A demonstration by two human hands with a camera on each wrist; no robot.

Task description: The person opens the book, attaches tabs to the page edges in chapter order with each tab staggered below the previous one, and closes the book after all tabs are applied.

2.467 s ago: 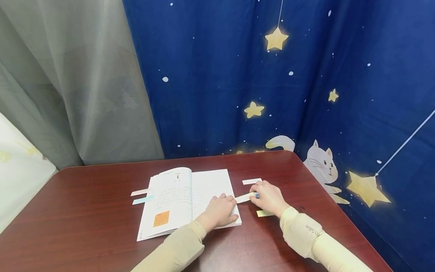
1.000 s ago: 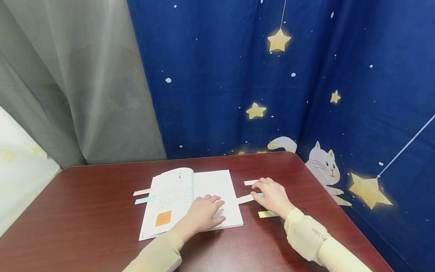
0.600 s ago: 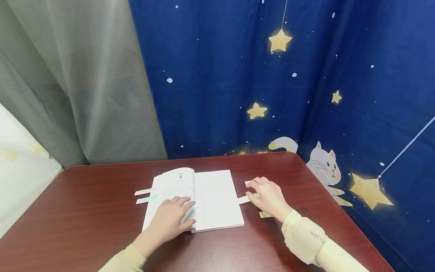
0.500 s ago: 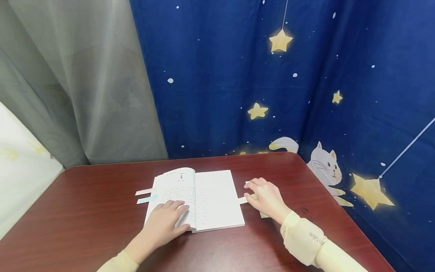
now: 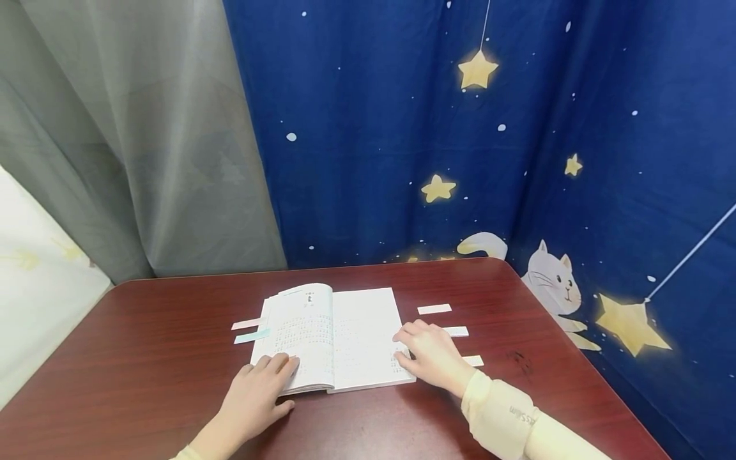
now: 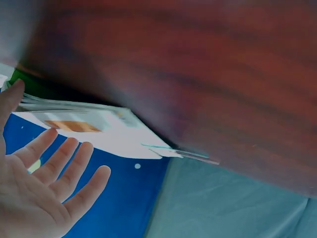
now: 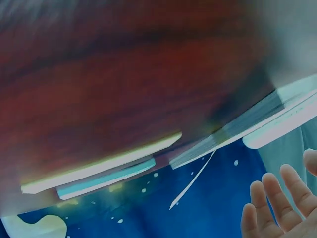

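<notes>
An open book (image 5: 368, 338) lies on the table, printed pages up. My left hand (image 5: 253, 396) is at the lower left page, its fingers loosely spread in the left wrist view and holding nothing. My right hand (image 5: 431, 354) is at the right page's outer edge, fingers slightly bent; the right wrist view shows nothing between them. That view also shows a thin pale strip (image 7: 192, 181) sticking out from the book, hidden behind the hand in the head view. An orange sticky note (image 6: 74, 126) is on the left page.
A pink index tab (image 5: 246, 324) and a light blue tab (image 5: 252, 336) stick out at the book's left. Right of it lie several sticky strips: a far one (image 5: 434, 309), a middle one (image 5: 457, 331) and a near one (image 5: 474, 361). Curtains hang behind the brown table (image 5: 167, 358).
My left hand has moved left from the right page to the lower left page, covering the orange note. My right hand has left the loose strips and moved left to the book's right edge.
</notes>
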